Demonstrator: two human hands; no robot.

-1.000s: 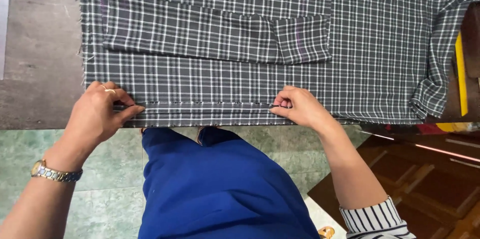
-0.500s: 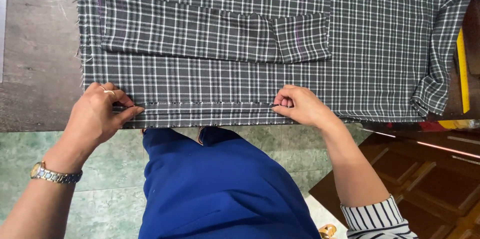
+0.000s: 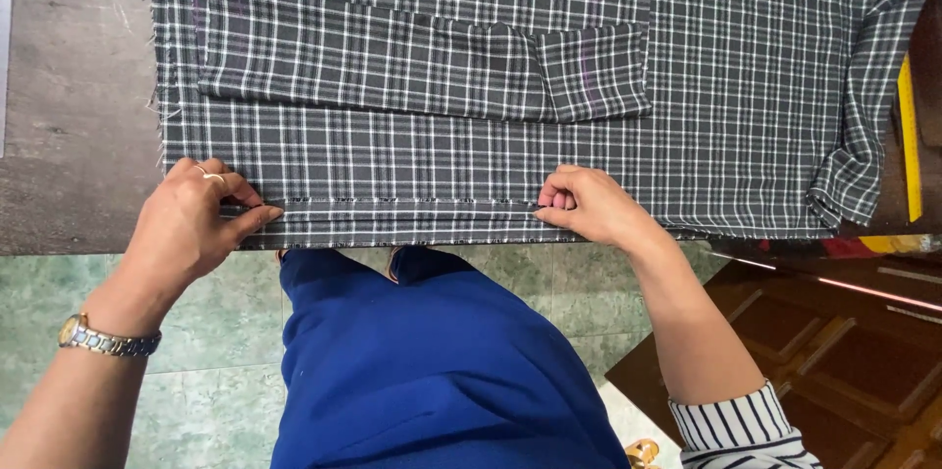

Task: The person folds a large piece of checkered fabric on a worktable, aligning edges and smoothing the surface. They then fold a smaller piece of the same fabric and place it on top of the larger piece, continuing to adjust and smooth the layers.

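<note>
Nothing much has shifted since a moment ago: both your hands stay planted on the checked fabric's near edge. Your left hand (image 3: 196, 224) pinches the narrow fold of the checked fabric (image 3: 471, 86) between thumb and fingers, holding the crease flat. Your right hand (image 3: 589, 209), fingers curled together, pins the same fold further right, keeping it taut along the surface (image 3: 69, 135). A yellow ruler (image 3: 910, 135) lies far right.

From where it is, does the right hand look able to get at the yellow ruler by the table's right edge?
Probably yes. The right hand pinches the folded hem of the checked fabric, and the yellow ruler lies bare to its right. Only flat cloth and a bunched fold lie between; it would have to release the hem first.
</note>
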